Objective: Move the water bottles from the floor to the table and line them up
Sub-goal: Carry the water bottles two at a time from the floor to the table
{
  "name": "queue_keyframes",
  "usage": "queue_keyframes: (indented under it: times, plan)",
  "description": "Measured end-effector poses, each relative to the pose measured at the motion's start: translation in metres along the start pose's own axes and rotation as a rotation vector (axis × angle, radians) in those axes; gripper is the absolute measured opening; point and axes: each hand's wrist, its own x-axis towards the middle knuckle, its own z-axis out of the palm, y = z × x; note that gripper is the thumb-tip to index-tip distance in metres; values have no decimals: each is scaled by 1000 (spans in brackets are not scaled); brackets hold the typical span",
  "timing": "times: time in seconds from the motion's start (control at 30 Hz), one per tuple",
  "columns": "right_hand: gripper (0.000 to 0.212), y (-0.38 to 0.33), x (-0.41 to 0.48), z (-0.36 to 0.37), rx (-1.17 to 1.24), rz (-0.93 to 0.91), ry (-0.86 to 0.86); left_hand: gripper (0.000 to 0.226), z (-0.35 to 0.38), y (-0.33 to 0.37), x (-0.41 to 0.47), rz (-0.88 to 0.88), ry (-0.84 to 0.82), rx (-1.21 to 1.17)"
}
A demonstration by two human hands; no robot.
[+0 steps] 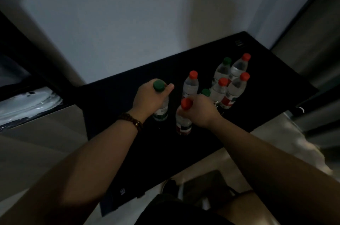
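On the black table (117, 132) my left hand (149, 99) grips a green-capped water bottle (161, 110) around its neck; the bottle stands upright. My right hand (200, 110) grips a red-capped bottle (183, 125) just below its cap, also upright on the table. Behind them stands a lone red-capped bottle (191, 84). A green-capped bottle (205, 92) is mostly hidden by my right hand. To the right stand several more bottles in a tight cluster (231, 81), with red and green caps.
The table sits against a pale wall (128, 22). A dark frame and a pale surface (27, 103) lie to the left. Light floor shows past the table's right end (287, 132). My legs and a dark object are below the near edge.
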Motion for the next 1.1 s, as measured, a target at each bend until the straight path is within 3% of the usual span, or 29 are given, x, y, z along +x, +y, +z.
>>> queue_keyframes:
  times: [0.47,0.8,0.93,1.1]
  plan:
    - [25,15,56,12,10,112,13,20,26,-39,63,-77,-46,-95]
    - [21,-8,61,10,-90,107,-65,29,42,-53,68,-88,-131,-14]
    - [29,-20,58,-1,-173,90,-121,30,35,-54,73,-90,-218,18]
    - [46,-37,46,-14,-293,35,-98,43,13,-49,62,-67,-171,30]
